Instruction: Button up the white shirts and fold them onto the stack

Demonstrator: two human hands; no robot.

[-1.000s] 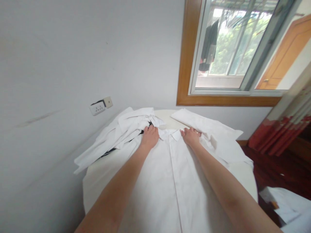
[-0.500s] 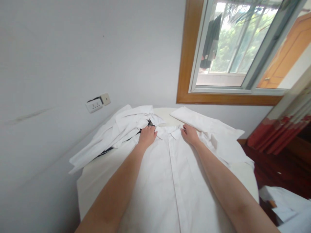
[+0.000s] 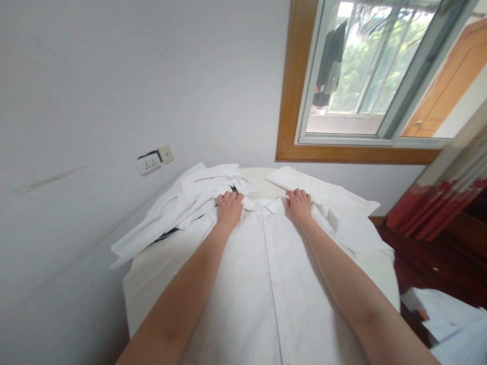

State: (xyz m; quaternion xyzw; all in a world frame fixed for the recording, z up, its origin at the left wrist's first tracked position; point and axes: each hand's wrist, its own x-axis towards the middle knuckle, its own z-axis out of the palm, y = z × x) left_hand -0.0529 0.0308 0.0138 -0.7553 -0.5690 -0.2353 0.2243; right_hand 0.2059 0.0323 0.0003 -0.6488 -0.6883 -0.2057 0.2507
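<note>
A white button-front shirt [image 3: 243, 284] lies front up and spread flat, its collar [image 3: 272, 205] at the far end. My left hand [image 3: 230, 207] is at the shoulder left of the collar, fingers bent over the cloth and closed on it. On the other side of the collar, my right hand [image 3: 300, 204] grips the opposite shoulder, knuckles up and fingertips mostly hidden. Beside my left hand lies a crumpled white garment [image 3: 190, 195] with dark patches showing under it. White folded cloth [image 3: 323, 190] spreads out beyond and right of my right hand.
The shirt rests on a cream rounded table [image 3: 152, 279] against the wall. A wall socket [image 3: 148, 163] is at the left. A wood-framed window [image 3: 287, 101] and a red-and-cream curtain [image 3: 422, 208] are on the right. White papers or cloth [image 3: 445, 309] lie low at the right.
Both hands have shifted slightly away from me at the shoulders, and the right hand's fingers now reach further over the far edge. The collar has moved a little. The other cloth stays put.
</note>
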